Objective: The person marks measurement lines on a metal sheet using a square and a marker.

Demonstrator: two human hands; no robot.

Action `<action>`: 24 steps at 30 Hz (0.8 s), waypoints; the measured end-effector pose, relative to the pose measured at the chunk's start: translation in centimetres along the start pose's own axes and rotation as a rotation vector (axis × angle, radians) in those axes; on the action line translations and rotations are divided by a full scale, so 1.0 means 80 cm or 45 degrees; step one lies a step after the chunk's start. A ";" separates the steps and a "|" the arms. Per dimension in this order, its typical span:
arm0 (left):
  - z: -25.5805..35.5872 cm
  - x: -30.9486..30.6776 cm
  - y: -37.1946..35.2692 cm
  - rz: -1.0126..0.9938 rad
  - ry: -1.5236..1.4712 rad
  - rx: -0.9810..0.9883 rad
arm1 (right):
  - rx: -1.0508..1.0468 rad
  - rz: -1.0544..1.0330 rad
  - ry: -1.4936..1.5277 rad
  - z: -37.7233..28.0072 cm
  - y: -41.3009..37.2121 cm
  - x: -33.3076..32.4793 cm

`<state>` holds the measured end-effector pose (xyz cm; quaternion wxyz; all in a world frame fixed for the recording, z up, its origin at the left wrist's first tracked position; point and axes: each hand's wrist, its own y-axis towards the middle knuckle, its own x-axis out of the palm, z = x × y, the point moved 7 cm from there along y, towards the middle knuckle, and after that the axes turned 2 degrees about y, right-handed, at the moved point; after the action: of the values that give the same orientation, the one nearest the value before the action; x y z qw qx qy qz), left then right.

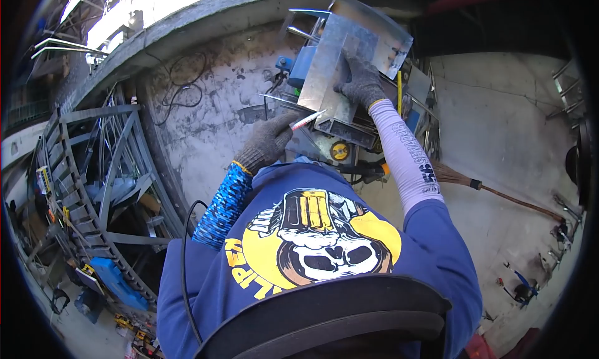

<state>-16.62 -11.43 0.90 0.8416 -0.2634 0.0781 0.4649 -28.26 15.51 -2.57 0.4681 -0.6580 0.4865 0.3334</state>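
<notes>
My left hand (268,140), in a dark grey knit glove, is closed around a slim white-and-red marker pen (307,119). The pen's pointed end faces up and right, close to the near edge of a bent metal sheet (323,78). My right hand (365,83), gloved the same way, grips that shiny sheet near its fold, thumb toward the left. Its fingertips are partly hidden against the metal. The sheet lies tilted over a bench machine with a blue motor-like housing (303,66) and a yellow round knob (339,150).
A metal rack (75,190) with steel strips stands on the left, beside a blue case (118,283). A broom (458,177) lies on the floor at right. Cables (187,91) run along the stained floor at upper left. Blue-handled tools (523,284) lie at lower right.
</notes>
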 end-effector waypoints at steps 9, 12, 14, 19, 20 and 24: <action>-0.083 0.116 0.006 -0.089 -1.063 -0.471 | -0.110 0.168 0.105 -0.004 -0.021 0.002; -0.085 0.142 0.024 -0.176 -0.811 -0.369 | -0.170 0.256 0.161 -0.006 -0.031 0.000; -0.070 0.143 0.027 -0.180 -0.779 -0.343 | -0.175 0.291 0.163 -0.005 -0.033 -0.002; -0.061 0.145 0.034 -0.159 -0.720 -0.170 | -0.178 0.309 0.137 -0.003 -0.034 -0.001; -0.059 0.149 0.032 -0.157 -0.715 -0.167 | -0.180 0.314 0.139 -0.005 -0.035 -0.001; -0.001 0.128 0.025 -0.079 -0.633 -0.209 | -0.130 0.342 0.107 -0.003 -0.043 0.003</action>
<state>-12.58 -3.00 -3.80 0.8246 -0.2106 -0.1773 0.4941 -24.93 15.54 -1.68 0.3644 -0.6234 0.5717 0.3896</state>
